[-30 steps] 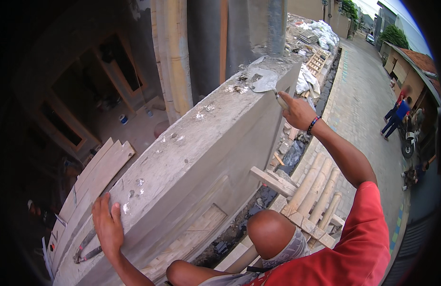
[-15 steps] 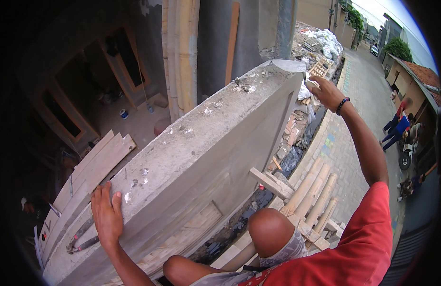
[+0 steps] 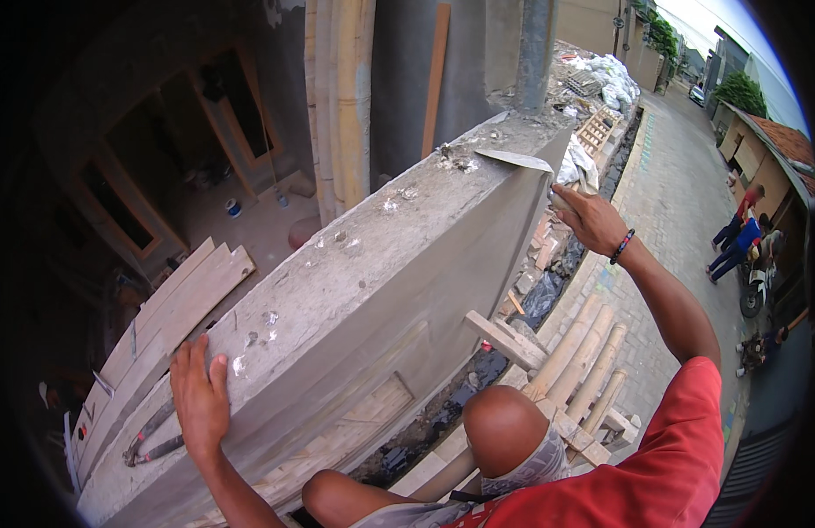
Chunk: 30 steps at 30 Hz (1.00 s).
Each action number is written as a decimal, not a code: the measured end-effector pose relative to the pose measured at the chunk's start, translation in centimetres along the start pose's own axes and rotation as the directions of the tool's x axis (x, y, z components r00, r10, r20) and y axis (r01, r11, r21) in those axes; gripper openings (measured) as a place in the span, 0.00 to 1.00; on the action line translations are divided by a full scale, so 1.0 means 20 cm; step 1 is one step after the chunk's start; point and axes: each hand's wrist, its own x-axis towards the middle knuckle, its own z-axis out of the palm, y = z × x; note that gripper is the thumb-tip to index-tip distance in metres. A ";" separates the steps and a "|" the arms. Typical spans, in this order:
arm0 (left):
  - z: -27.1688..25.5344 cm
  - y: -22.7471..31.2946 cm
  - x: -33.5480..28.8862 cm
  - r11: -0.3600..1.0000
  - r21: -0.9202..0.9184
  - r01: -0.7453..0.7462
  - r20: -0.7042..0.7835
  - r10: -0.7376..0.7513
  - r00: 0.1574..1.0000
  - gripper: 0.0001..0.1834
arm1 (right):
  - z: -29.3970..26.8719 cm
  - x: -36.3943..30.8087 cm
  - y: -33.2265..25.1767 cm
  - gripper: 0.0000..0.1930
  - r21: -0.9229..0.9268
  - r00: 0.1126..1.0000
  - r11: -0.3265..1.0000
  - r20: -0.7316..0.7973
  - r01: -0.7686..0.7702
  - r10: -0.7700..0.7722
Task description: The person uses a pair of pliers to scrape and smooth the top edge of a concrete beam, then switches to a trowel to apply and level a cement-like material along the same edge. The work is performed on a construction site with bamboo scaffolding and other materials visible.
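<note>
Right hand: curled around the handle of a trowel, just outside the wall's street-side edge; a dark beaded bracelet circles the wrist.
Trowel: at the far end of the wall, its blade tilted over the top near the outer edge; how much of it touches is hard to tell.
Left hand: grasping nothing visible, laid over the near part of the wall with fingers spread.
Wall: grey, rough on top, dotted with pale crumbs.
V-shaped tool: lying on the wall just beside the left hand.
Bamboo poles: lashed side by side, right of the knee.
Planks: leaning together on the left.
Street: paved, with people near a motorcycle.
</note>
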 end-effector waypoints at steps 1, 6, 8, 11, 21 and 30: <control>0.00 0.00 0.00 1.000 -0.013 -0.008 0.004 0.008 1.000 0.24 | 0.00 0.06 0.04 0.24 -0.024 0.999 0.999 0.002 -0.032 0.032; 0.04 -0.01 0.00 1.000 -0.011 -0.020 -0.029 0.020 0.999 0.24 | -0.05 0.43 0.22 0.24 -0.113 1.000 0.994 0.027 0.003 0.000; 0.03 0.00 0.00 0.999 -0.029 -0.025 -0.025 0.025 0.999 0.24 | -0.10 0.45 0.10 0.24 -0.096 0.999 0.994 -0.026 -0.044 0.041; 0.01 0.00 0.01 1.000 -0.028 -0.011 -0.011 0.011 1.000 0.25 | -0.19 0.39 -0.09 0.22 0.004 0.999 1.000 -0.036 -0.007 0.007; 0.01 -0.01 0.00 0.999 -0.023 -0.041 -0.052 0.040 0.998 0.24 | -0.06 0.06 -0.14 0.24 0.047 0.973 0.977 0.089 0.207 -0.211; -0.02 0.01 0.01 0.998 -0.065 -0.016 -0.010 0.016 1.000 0.24 | -0.27 0.50 -0.32 0.23 0.196 0.960 0.944 0.145 -0.264 0.238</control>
